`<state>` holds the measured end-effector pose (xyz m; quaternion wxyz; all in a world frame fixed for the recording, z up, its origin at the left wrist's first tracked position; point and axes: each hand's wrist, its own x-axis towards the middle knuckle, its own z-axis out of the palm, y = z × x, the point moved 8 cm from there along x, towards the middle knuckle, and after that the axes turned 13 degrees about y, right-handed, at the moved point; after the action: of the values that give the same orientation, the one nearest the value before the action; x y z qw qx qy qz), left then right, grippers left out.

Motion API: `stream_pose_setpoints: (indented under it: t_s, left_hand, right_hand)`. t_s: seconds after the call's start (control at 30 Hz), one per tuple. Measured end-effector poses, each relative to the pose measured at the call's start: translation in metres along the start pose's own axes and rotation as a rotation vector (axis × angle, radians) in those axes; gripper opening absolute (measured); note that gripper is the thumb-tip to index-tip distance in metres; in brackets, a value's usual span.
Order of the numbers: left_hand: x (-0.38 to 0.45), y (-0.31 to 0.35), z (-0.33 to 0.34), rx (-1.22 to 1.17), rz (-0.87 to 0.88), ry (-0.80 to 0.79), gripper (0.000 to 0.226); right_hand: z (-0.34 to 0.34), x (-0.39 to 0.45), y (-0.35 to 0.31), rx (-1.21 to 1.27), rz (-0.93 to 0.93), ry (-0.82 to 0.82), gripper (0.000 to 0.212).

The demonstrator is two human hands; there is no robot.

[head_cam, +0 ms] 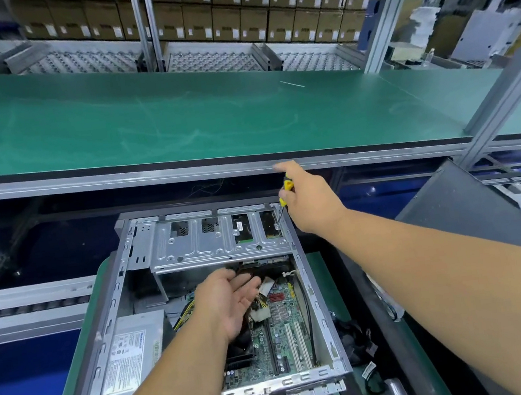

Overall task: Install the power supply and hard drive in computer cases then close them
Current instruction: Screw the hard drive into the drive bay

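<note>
My two forearms are entering at 5 and 7 o'clock, reaching over the open computer case (197, 307) lying on its side at 6 o'clock. My left hand (232, 299) is hovering palm-up, fingers loosely spread and gripping nothing, over the cable bundle (260, 302) above the motherboard (286, 335). My right hand (305, 198), at 1 o'clock from the case centre, is curling closed around the yellow-handled screwdriver (286, 192); its thin shaft is slanting down to the far right corner of the drive cage (218, 235). The hard drive (241, 229) is showing through the cage's right-hand cutouts, apparently already seated. The power supply (130, 354) is lying in the case at 8 o'clock, label upward. A dark panel (450, 203), possibly the case cover, is leaning at 3 o'clock, so closing is not yet done.

Risks, as I am judging them: the slanted shaft may be slipping off the screw head, stripping it or dropping the screw onto the motherboard. Whether the tip is engaging a screw cannot be told. Loose cables may be getting pinched when the cover goes on.
</note>
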<state>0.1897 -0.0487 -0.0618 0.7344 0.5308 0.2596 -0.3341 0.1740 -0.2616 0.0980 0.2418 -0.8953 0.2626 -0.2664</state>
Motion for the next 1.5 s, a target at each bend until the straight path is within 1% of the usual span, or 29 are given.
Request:
stream_pose_setpoints:
  t_s: [0.07,0.1,0.2,0.3,0.37,0.43,0.5,0.57,0.63,0.7,0.73,0.8,0.87,0.93,1.0,1.07,1.1,1.17,1.23,1.27,1.37,1.43,1.5]
  left_hand:
    - [-0.008,0.004,-0.009,0.047,0.087,0.093,0.018]
    - [-0.014,0.007,-0.014,0.074,0.145,0.13,0.015]
    - [-0.037,0.014,-0.028,0.23,0.344,0.181,0.017]
    - [-0.059,0.014,-0.043,0.366,0.502,0.153,0.021]
    - [-0.071,0.013,-0.052,0.439,0.575,0.136,0.02]
    - [-0.083,0.011,-0.056,0.486,0.643,0.121,0.02]
    - [-0.095,0.009,-0.054,0.492,0.701,0.074,0.021]
    - [-0.109,0.002,-0.046,0.501,0.729,0.0,0.022]
    - [-0.126,-0.01,-0.034,0.531,0.762,-0.091,0.024]
    - [-0.143,-0.026,-0.018,0.564,0.768,-0.183,0.026]
    - [-0.15,-0.034,-0.009,0.562,0.764,-0.221,0.025]
    - [-0.159,-0.05,0.013,0.549,0.746,-0.274,0.02]
    - [-0.165,-0.07,0.04,0.562,0.718,-0.307,0.018]
    - [-0.166,-0.095,0.066,0.662,0.716,-0.32,0.019]
    - [-0.16,-0.128,0.09,0.883,0.733,-0.343,0.02]
    - [-0.147,-0.161,0.106,1.196,0.777,-0.339,0.021]
    - [-0.138,-0.176,0.111,1.38,0.805,-0.316,0.024]
    - [-0.118,-0.202,0.115,1.74,0.845,-0.226,0.04]
    - [-0.101,-0.217,0.116,2.009,0.859,-0.136,0.053]
    - [-0.094,-0.222,0.116,2.114,0.86,-0.104,0.056]
    - [-0.076,-0.224,0.115,2.332,0.9,-0.049,0.054]
    - [-0.069,-0.218,0.116,2.38,0.933,-0.018,0.051]
    - [-0.065,-0.211,0.117,2.382,0.912,0.006,0.048]
  right_hand:
    - [-0.002,-0.001,0.003,-0.035,0.036,0.065,0.022]
    - [-0.004,-0.002,0.004,-0.038,0.07,0.097,0.013]
    - [-0.011,-0.009,0.005,-0.04,0.13,0.174,0.027]
    - [-0.028,-0.031,0.012,0.091,0.213,0.306,0.024]
    - [-0.041,-0.054,0.023,0.259,0.295,0.393,0.02]
    - [-0.047,-0.085,0.042,0.541,0.452,0.453,0.019]
    - [-0.046,-0.121,0.067,0.803,0.653,0.503,0.022]
    - [-0.044,-0.162,0.1,0.943,0.9,0.545,0.025]
    - [-0.045,-0.2,0.132,1.08,1.128,0.588,0.02]
    - [-0.051,-0.231,0.16,1.225,1.28,0.621,0.009]
    - [-0.055,-0.244,0.173,1.284,1.324,0.624,0.008]
    - [-0.061,-0.267,0.199,1.374,1.367,0.611,0.012]
    - [-0.064,-0.291,0.216,1.42,1.413,0.589,0.01]
    - [-0.063,-0.317,0.229,1.441,1.477,0.568,0.007]
    - [-0.055,-0.34,0.237,1.52,1.53,0.527,0.01]
    - [-0.048,-0.361,0.241,1.562,1.566,0.435,0.015]
    - [-0.046,-0.37,0.243,1.56,1.585,0.384,0.016]
    - [-0.042,-0.387,0.249,1.537,1.627,0.307,0.018]
    - [-0.042,-0.397,0.258,1.508,1.627,0.237,0.025]
    - [-0.043,-0.398,0.262,1.49,1.606,0.195,0.027]
    - [-0.047,-0.396,0.274,1.422,1.544,0.1,0.031]
    - [-0.049,-0.388,0.28,1.386,1.504,0.061,0.034]
    - [-0.048,-0.378,0.28,1.358,1.47,0.016,0.039]
